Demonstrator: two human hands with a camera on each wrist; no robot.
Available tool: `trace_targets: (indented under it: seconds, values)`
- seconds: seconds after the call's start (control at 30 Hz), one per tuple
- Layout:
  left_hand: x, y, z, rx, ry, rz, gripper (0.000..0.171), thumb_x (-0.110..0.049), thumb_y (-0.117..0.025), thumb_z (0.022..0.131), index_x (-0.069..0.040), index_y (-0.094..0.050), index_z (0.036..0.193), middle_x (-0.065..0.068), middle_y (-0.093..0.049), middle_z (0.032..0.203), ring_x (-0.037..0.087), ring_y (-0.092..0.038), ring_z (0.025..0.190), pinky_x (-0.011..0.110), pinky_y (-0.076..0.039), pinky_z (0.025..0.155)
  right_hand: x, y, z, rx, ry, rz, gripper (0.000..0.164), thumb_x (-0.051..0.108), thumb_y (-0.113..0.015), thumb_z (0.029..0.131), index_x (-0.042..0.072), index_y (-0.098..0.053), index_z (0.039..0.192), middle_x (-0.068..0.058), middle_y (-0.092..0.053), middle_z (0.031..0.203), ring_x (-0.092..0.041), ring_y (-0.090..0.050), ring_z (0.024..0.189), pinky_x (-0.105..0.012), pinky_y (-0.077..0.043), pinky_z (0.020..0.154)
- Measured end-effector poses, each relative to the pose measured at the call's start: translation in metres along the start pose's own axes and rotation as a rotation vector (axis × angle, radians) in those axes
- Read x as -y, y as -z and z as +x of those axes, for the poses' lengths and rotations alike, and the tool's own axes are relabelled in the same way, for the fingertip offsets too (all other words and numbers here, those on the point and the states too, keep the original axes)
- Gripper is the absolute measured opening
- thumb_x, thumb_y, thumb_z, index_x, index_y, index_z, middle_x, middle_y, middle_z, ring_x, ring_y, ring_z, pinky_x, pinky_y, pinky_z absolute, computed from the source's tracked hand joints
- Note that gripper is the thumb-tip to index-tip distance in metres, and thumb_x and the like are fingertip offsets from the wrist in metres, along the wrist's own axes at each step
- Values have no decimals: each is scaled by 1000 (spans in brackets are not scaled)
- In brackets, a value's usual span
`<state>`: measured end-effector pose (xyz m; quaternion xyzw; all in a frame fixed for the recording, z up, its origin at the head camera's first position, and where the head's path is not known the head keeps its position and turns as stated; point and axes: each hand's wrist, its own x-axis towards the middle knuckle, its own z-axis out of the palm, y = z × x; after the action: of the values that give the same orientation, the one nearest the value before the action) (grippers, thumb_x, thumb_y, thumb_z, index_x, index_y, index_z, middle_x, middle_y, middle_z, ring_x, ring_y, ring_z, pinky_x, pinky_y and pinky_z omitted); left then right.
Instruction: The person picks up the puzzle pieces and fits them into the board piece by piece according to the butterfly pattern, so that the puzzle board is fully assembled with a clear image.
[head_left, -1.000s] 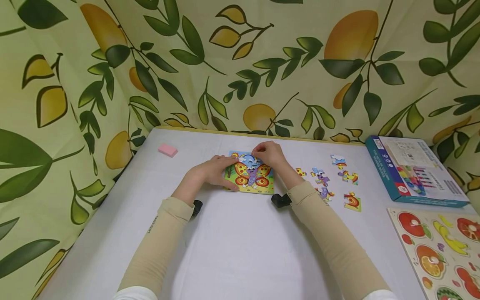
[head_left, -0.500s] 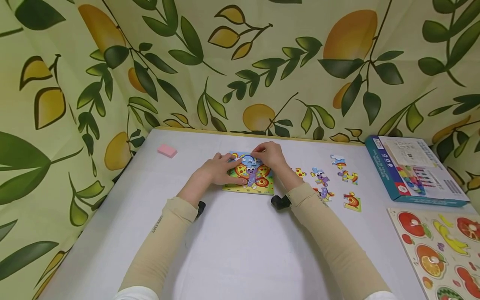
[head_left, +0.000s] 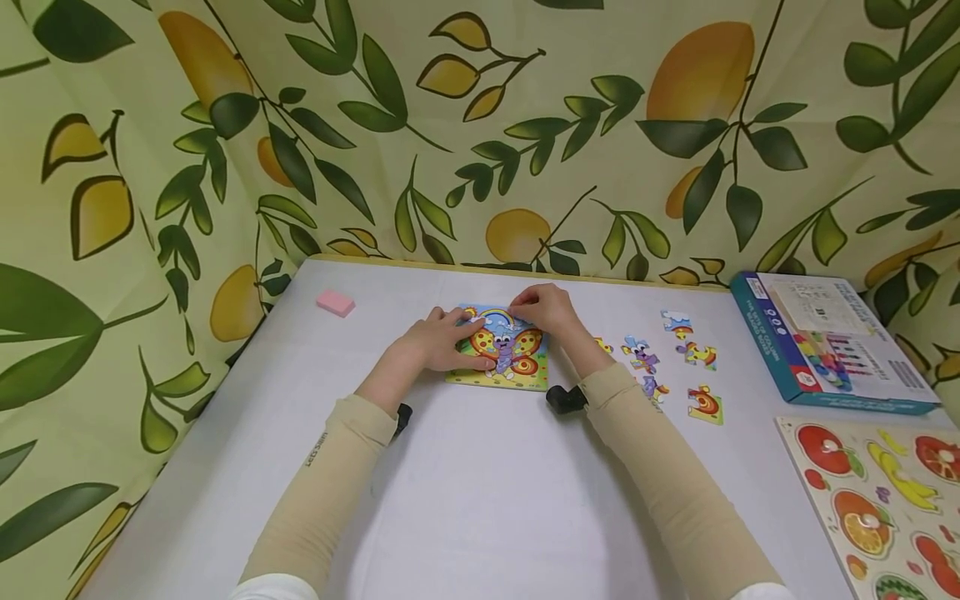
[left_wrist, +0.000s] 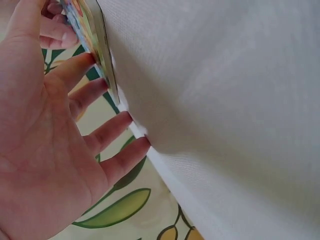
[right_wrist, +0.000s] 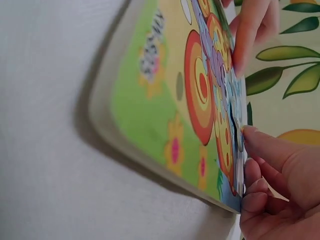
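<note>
A square butterfly jigsaw puzzle lies flat at the table's centre. My left hand rests over its left side, thumb across the picture and fingers spread. In the left wrist view the fingers reach along the puzzle's edge, the palm showing. At the puzzle's top right corner is my right hand, fingers curled. In the right wrist view the right thumb and fingertips pinch a thin puzzle piece at the far edge, its side standing slightly proud of the picture. The rest of that piece is hidden.
Several loose puzzle pieces lie right of the puzzle, some partly behind the right sleeve. Farther right are a boxed game and a fruit peg board. A pink eraser-like block sits at back left. Patterned cloth hangs behind.
My left hand has slid right and turned, its thumb moving from the puzzle's lower left onto the butterfly. My right hand has shifted slightly right along the top edge, showing more of the rainbow.
</note>
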<state>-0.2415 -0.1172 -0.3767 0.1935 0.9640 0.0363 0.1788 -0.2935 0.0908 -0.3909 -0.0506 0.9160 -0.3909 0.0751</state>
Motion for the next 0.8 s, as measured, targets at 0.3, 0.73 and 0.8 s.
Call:
trace_targets:
  seconds: [0.3, 0.73, 0.8]
  values:
    - [1, 1, 0, 3, 0, -12, 89, -76, -51, 83, -30, -27, 155, 2, -24, 157, 31, -29, 133, 49, -37, 104, -1, -1, 4, 21, -37, -4, 19, 23, -73, 89, 5, -70, 96, -8, -63, 90, -21, -52, 83, -27, -40, 69]
    - [-2, 0, -1, -30, -18, -4, 85, -72, -52, 86, -28, -29, 155, 5, -27, 156, 36, -31, 132, 51, -39, 103, -3, -4, 5, 2, -82, 28, 18, 23, -73, 89, 5, -70, 94, -9, -61, 92, -22, -52, 87, -28, -41, 70]
    - [-3, 0, 0, -34, -17, 2, 85, -72, -51, 86, -28, -29, 155, 5, -28, 155, 36, -32, 132, 51, -39, 102, -3, -4, 5, -2, -91, 25, 19, 23, -74, 89, 5, -70, 92, -9, -62, 92, -22, -52, 85, -28, -42, 69]
